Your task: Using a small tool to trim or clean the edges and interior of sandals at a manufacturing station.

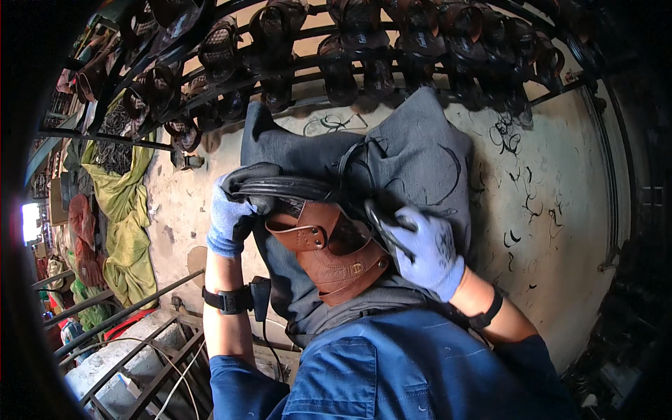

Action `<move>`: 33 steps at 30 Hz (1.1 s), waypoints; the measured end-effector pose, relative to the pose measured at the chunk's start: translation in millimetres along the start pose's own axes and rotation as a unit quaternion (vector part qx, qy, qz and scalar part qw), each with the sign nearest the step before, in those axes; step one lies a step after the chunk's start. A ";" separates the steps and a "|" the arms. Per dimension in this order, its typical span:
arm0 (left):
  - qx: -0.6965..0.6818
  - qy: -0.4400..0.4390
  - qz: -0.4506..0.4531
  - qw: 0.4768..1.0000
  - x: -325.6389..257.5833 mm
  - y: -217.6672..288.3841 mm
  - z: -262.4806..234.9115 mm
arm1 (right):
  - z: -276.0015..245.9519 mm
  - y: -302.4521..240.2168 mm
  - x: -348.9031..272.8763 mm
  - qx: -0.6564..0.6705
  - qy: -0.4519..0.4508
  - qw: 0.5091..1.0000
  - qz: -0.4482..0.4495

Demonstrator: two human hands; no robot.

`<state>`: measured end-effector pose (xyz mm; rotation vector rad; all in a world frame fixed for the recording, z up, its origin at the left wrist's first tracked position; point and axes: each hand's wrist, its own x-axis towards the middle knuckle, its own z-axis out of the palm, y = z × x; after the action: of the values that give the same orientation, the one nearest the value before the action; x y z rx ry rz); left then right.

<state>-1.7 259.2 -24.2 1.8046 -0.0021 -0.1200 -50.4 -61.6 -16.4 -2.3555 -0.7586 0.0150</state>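
Observation:
A brown leather sandal (336, 262) with a black layered sole (287, 187) lies sideways over my lap. My left hand (236, 210), in a light blue glove with dark palm coating, is closed around one end of the sole. At the sole's other end my right hand (428, 252), gloved alike, is closed on a dark slim tool (383, 222); its exact kind is hard to make out. The tool's front part is close to the sole, and contact cannot be told. Thin black curled strips (360, 157) rest on the grey cloth (413, 154) over my legs.
Metal racks (301, 66) full of dark sandals stand across the far side. Black trimmings (511, 238) are scattered on the pale floor (560, 280) at right. At left are a yellow-green cloth (122, 217), metal bars (133, 318) and loose cables (168, 357).

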 end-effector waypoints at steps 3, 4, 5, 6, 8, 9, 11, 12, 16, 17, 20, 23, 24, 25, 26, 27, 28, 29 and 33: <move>-0.027 -0.020 -0.011 0.999 -0.6 -2.2 0.6 | -12.0 -13.2 31.9 -0.031 -0.022 0.999 -0.008; -0.034 -0.031 -0.018 0.999 0.5 -1.7 2.1 | -16.5 -14.5 39.1 -0.043 -0.044 0.998 -0.008; -0.051 -0.015 -0.037 0.998 1.7 -0.2 5.0 | -22.9 -15.9 46.8 -0.045 -0.044 0.998 -0.013; -0.052 -0.012 -0.036 0.998 1.9 0.9 6.0 | -30.1 -18.6 52.0 -0.058 -0.060 0.996 -0.022; -0.023 -0.032 -0.009 0.999 5.4 3.8 5.5 | -42.4 -23.0 65.3 -0.073 -0.077 0.994 -0.036; -0.033 -0.036 -0.003 0.999 6.3 6.8 3.7 | -45.7 -25.3 73.3 -0.087 -0.100 0.990 -0.049; -0.031 -0.027 0.013 0.999 5.8 9.7 -5.9 | -52.6 -34.6 85.1 -0.120 -0.126 0.982 -0.073; -0.035 -0.025 0.037 0.998 12.6 13.9 -8.1 | -58.8 -35.7 87.5 -0.129 -0.123 0.981 -0.071; 0.055 -0.092 0.060 0.992 29.2 71.4 -7.2 | -71.9 -27.0 74.5 -0.099 -0.051 0.990 -0.089; 0.104 -0.099 0.080 0.986 29.2 77.5 -2.9 | -72.8 -25.2 71.2 -0.099 -0.047 0.989 -0.094; 0.124 -0.115 0.156 0.973 25.7 73.6 11.0 | -74.7 -32.7 67.0 -0.096 -0.043 0.991 -0.081; 0.082 -0.119 0.090 0.985 16.8 81.2 21.1 | -85.5 -34.4 62.9 -0.103 -0.062 0.989 -0.081; 0.082 -0.117 0.090 0.986 15.1 80.9 23.9 | -90.0 -35.6 61.6 -0.115 -0.077 0.986 -0.089; 0.052 -0.112 0.082 0.989 13.8 79.5 27.0 | -96.3 -39.0 66.1 -0.127 -0.091 0.984 -0.085; 0.023 -0.107 0.073 0.991 12.4 79.8 30.8 | -100.8 -41.0 69.9 -0.127 -0.091 0.984 -0.086; 0.021 -0.110 0.086 0.990 12.6 89.3 36.4 | -105.2 -42.2 73.4 -0.137 -0.091 0.981 -0.100; 0.020 -0.111 0.089 0.990 12.7 89.7 40.0 | -109.3 -43.9 75.1 -0.147 -0.091 0.978 -0.114; 0.019 -0.112 0.099 0.989 12.8 88.9 43.0 | -114.9 -44.7 72.7 -0.156 -0.106 0.976 -0.110; 0.029 -0.114 0.127 0.985 7.9 102.6 52.1 | -127.5 -43.7 75.3 -0.195 -0.111 0.964 -0.142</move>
<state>8.3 183.9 62.7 1.8228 -0.4015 -0.1441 15.1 -69.7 123.2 -2.6152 -1.3065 0.0065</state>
